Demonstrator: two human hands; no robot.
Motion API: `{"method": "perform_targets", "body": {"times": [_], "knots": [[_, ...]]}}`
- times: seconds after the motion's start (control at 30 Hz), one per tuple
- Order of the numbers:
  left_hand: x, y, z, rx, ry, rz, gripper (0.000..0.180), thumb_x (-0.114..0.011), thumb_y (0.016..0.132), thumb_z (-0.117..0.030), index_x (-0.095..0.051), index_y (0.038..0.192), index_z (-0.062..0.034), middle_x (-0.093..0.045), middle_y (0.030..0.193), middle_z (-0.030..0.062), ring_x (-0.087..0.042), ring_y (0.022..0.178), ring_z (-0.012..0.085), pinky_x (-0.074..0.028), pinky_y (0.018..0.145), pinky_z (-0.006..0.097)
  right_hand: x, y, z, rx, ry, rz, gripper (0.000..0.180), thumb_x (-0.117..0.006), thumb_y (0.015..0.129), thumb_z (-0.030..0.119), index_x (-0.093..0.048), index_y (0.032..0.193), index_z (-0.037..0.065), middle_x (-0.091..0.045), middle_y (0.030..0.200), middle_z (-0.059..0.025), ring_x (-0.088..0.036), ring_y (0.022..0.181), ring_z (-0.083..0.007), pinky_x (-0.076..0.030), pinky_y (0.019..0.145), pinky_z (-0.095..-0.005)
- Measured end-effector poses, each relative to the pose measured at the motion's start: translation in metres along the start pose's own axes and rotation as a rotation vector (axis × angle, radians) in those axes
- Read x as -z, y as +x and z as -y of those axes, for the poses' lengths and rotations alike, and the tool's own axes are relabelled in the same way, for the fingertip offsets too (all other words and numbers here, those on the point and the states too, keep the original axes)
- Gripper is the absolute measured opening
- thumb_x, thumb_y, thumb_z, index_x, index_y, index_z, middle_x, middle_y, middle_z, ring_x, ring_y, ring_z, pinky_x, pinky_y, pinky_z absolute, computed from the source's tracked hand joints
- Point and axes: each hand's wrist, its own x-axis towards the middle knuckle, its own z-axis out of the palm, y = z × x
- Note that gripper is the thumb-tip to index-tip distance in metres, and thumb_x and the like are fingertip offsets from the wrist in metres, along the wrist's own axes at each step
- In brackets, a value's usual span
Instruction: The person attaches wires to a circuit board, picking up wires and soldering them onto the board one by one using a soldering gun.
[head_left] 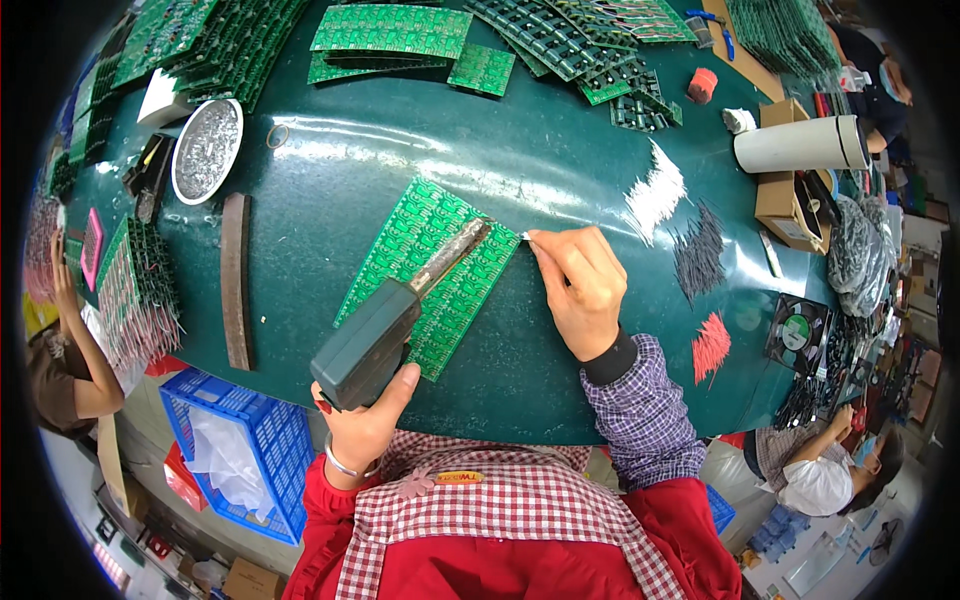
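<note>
My left hand (362,430) is closed round the handle of a dark soldering gun (366,342). Its metal barrel reaches across a green circuit board panel (408,222), with the tip near the panel's upper right corner. At that corner, thumb and forefinger of my right hand (585,290) pinch a short thin wire, of which only a small whitish end shows. The panel lies tilted on the table. To the right of my right hand are loose piles of short white wires (657,193), black wires (699,255) and red wires (711,347).
A dish of silvery bits (207,152) and a brown bar (235,282) lie left on the green table. Stacked circuit boards (390,32) line the far side. A white tumbler (802,145) lies at right. A blue crate (240,450) stands below left. Other people sit at both sides.
</note>
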Motion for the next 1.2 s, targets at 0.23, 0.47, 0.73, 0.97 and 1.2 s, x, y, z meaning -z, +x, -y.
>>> {"method": "perform_targets", "body": {"times": [0.23,0.47,0.73,0.97,1.2], "knots": [[0.000,-0.001,0.001,-0.004,0.050,0.007,0.040,-0.072,0.080,0.006,-0.060,0.119,0.0062,-0.067,0.103,0.0134,-0.060,0.064,0.0133,-0.048,0.054,0.026,-0.006,0.005,0.001,0.022,0.061,0.005,0.025,-0.076,0.072,-0.009,-0.067,0.094,0.001,-0.060,0.080,-0.0091,-0.060,0.071,-0.0260,-0.049,0.059,-0.0355],[-0.003,0.000,-0.007,0.106,-0.076,-0.061,0.041,-0.079,0.079,0.000,-0.066,0.118,0.0041,-0.072,0.108,0.0122,-0.068,0.095,0.0172,-0.054,0.083,0.029,-0.010,0.014,0.002,0.050,-0.015,0.098,0.020,-0.071,0.076,-0.007,-0.062,0.091,0.001,-0.055,0.081,-0.0101,-0.058,0.074,-0.0284,-0.048,0.061,-0.0384],[0.000,0.000,-0.007,0.088,-0.066,-0.052,0.042,-0.078,0.079,0.003,-0.065,0.119,0.0049,-0.071,0.109,0.0129,-0.068,0.096,0.0175,-0.054,0.084,0.030,-0.010,0.012,0.000,-0.026,-0.101,0.082,0.017,-0.069,0.079,-0.007,-0.060,0.090,0.001,-0.054,0.084,-0.0107,-0.057,0.076,-0.0304,-0.048,0.064,-0.0404],[0.002,-0.001,-0.005,0.104,-0.062,-0.036,0.041,-0.078,0.079,0.003,-0.066,0.118,0.0049,-0.072,0.107,0.0127,-0.068,0.095,0.0171,-0.054,0.083,0.029,0.002,-0.002,0.002,-0.052,-0.045,-0.005,0.024,-0.075,0.073,-0.008,-0.068,0.094,0.002,-0.057,0.078,-0.0087,-0.057,0.073,-0.0255,-0.048,0.061,-0.0362],[0.000,-0.004,-0.006,0.123,0.035,-0.033,0.035,-0.081,0.078,-0.005,-0.069,0.109,0.0039,-0.073,0.099,0.0103,-0.068,0.085,0.0143,-0.054,0.075,0.028,-0.005,-0.007,0.005,-0.070,0.081,-0.002,0.027,-0.076,0.072,-0.009,-0.069,0.096,0.003,-0.054,0.075,-0.0067,-0.056,0.065,-0.0222,-0.047,0.055,-0.0332]]}}
